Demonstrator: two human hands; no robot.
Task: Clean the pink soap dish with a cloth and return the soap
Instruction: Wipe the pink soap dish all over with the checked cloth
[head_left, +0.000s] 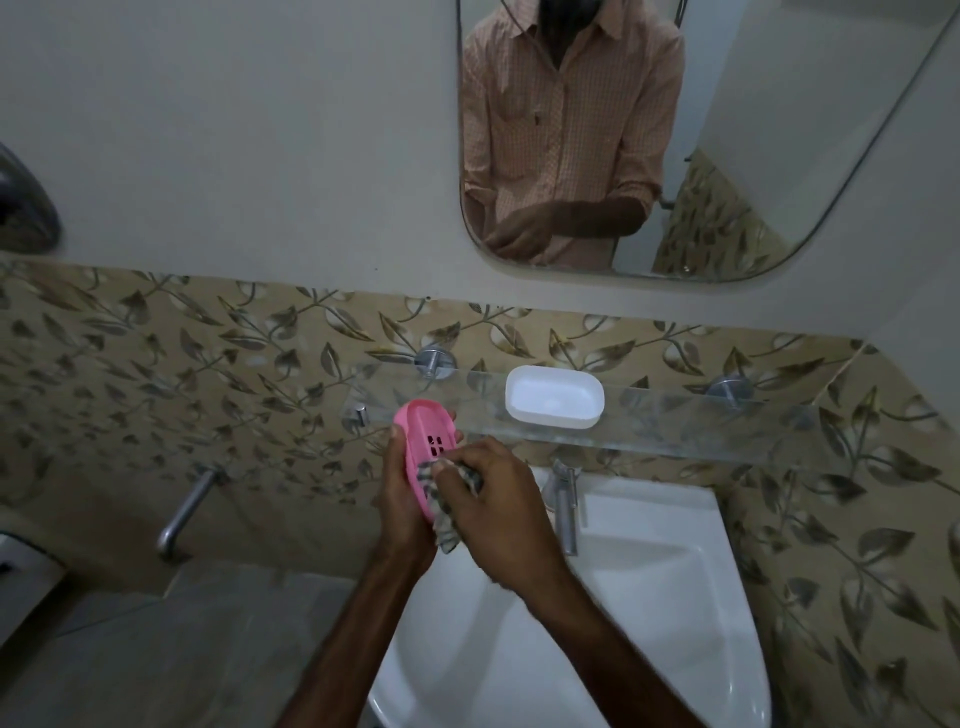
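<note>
Left hand (402, 493) clamps the pink soap dish (423, 441) by its long edges, long axis running up and away from the fingers, hollow facing right; right hand (498, 514) pinches a bunched checked cloth (452, 512) against the dish's near end, just right of the left thumb; wiping likely runs toward the far end; soap not visible; white tray (555, 397) sits on glass shelf (675, 421) beyond.
</note>
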